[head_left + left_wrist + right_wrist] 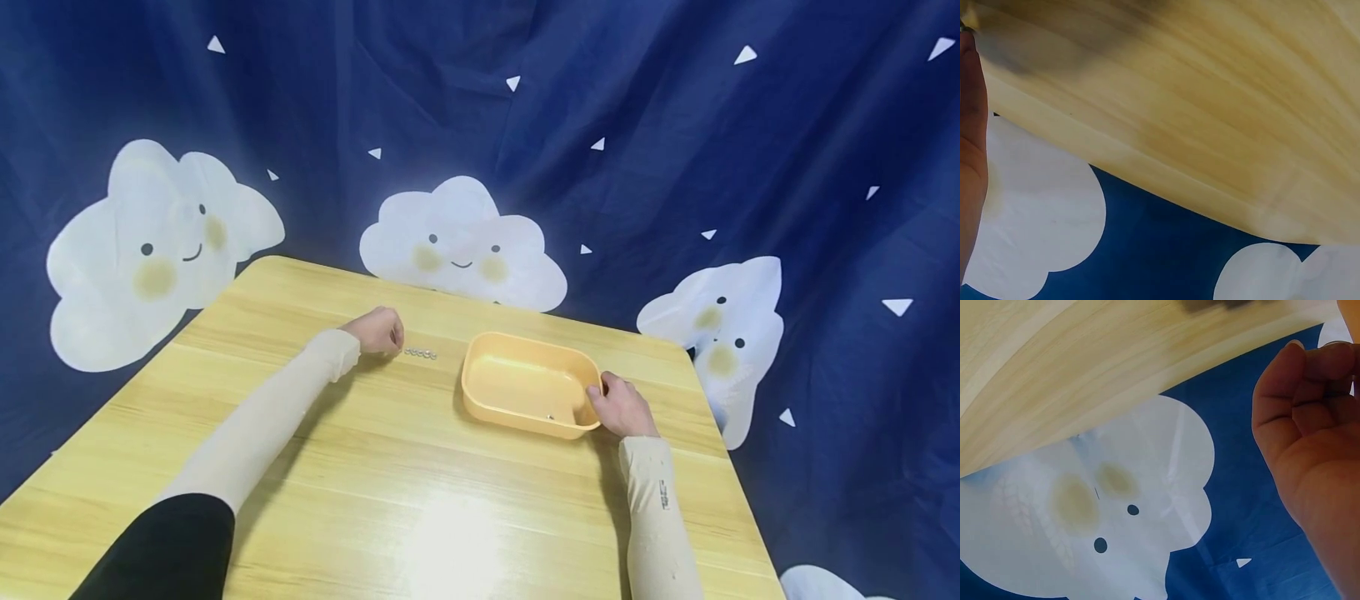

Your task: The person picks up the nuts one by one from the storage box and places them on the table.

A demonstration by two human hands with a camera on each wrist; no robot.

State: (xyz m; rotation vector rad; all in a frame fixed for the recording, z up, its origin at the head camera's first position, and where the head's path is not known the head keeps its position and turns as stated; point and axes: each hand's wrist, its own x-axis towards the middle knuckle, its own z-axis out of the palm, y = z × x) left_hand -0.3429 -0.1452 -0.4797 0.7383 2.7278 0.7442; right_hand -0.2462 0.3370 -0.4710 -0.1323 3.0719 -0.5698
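A row of several small silvery metal pieces (421, 353) lies on the wooden table. At the row's left end is my left hand (377, 331), fingertips pinched together close over the tabletop. In the left wrist view a small dark, shiny bit (963, 27) shows at the fingertips, mostly cut off by the frame edge. My right hand (624, 406) grips the right rim of a yellow plastic tray (517, 421), thumb inside the wall. One small metal piece (551, 417) sits on the tray's floor near the front. The right wrist view shows curled fingers (1279, 403).
The light wooden table (360, 508) has its far edge against a dark blue curtain (450, 100) printed with white clouds and triangles. The tray stands right of the row, with a strip of tabletop between them.
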